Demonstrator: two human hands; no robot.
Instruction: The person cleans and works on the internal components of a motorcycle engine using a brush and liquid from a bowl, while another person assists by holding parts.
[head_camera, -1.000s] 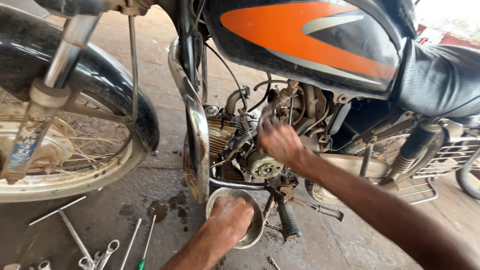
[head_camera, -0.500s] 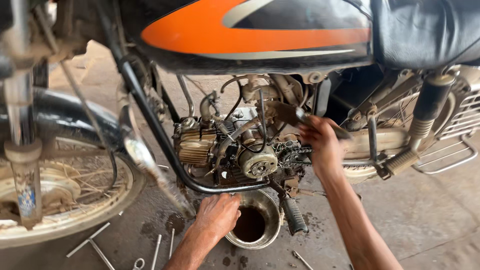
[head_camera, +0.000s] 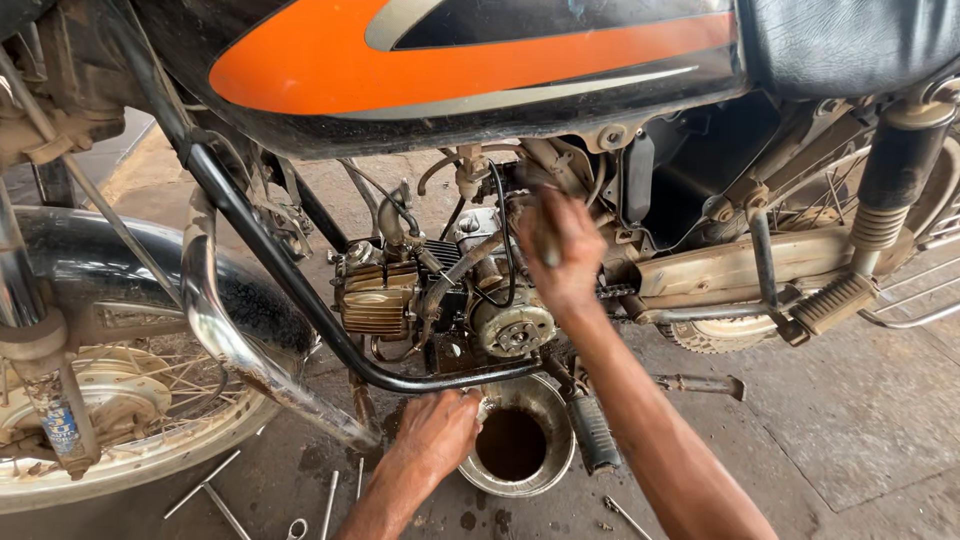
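A motorcycle with an orange and black tank (head_camera: 450, 60) stands over me, its engine (head_camera: 440, 300) exposed. My right hand (head_camera: 562, 250) reaches up behind the engine's round side cover (head_camera: 515, 330), fingers closed around a slim dark tool. My left hand (head_camera: 435, 432) is low on the floor under the frame tube, fingers curled on the left rim of a round metal bowl (head_camera: 545, 400). The bowl sits below the engine and holds dark liquid.
The front wheel (head_camera: 110, 400) and chrome crash guard (head_camera: 225, 340) are at the left. Footpegs (head_camera: 592, 430) and a kick lever (head_camera: 700, 383) jut out at the right of the bowl. Loose wrenches and rods (head_camera: 215, 495) lie on the stained concrete floor.
My right hand has moved left and up, from the engine's right side to behind its top. My left hand stays at the bowl's left rim. The view has shifted.
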